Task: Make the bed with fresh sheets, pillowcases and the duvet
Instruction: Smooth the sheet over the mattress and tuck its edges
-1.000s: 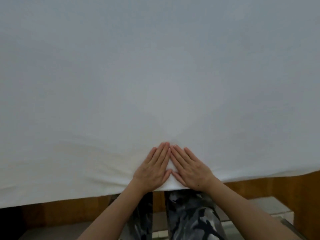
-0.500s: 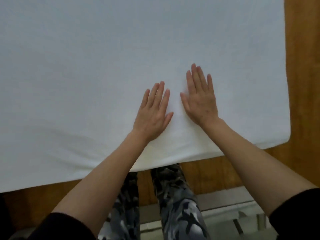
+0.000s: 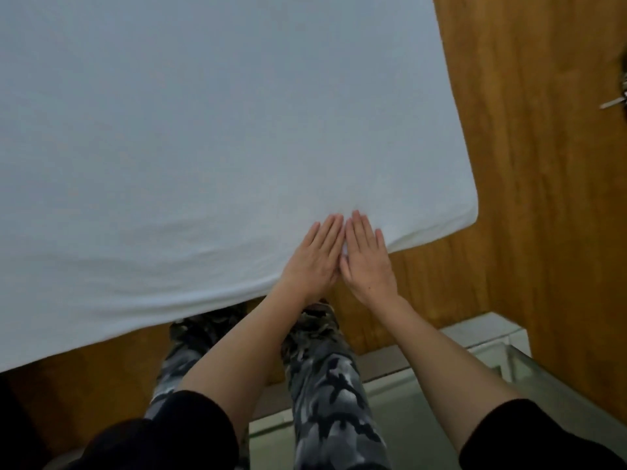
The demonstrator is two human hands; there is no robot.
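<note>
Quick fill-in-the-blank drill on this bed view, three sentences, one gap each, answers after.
1. Both hands, left hand and right hand, lie flat on the white ____.
2. The two hands lie side by side near the bed's ____ corner in the head view.
3. The bed frame below the sheet is made of ____.
Missing words: sheet; right; wood

A bedroom: a white sheet [image 3: 203,130] covers a mattress set in a wooden bed frame [image 3: 529,164], at three o'clock.
</note>
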